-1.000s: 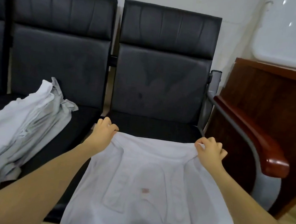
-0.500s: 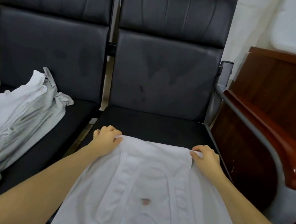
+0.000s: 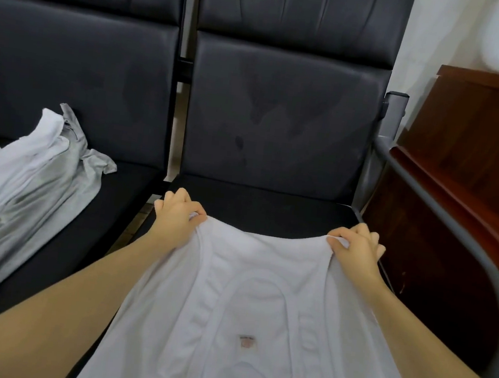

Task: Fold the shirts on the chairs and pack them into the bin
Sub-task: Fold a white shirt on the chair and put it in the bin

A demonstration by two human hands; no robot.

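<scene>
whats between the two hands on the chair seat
Only the far edge of the white shirt, stretched from the left hand to the right hand, in the head view.

2 black chairs (image 3: 264,212): white shirt (image 3: 247,311) on right, shirt pile (image 3: 22,195) on left.

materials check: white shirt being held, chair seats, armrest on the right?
White shirt: soft, thin knit, likely cotton; matte, sags between the gripping left hand and right hand, inner seams show through.
Chair seats: black leather or vinyl, can't tell which; faint sheen, stitched panels, creases.
Armrest: reddish-brown wood or wood-look, glossy, on a grey metal-looking frame.
</scene>
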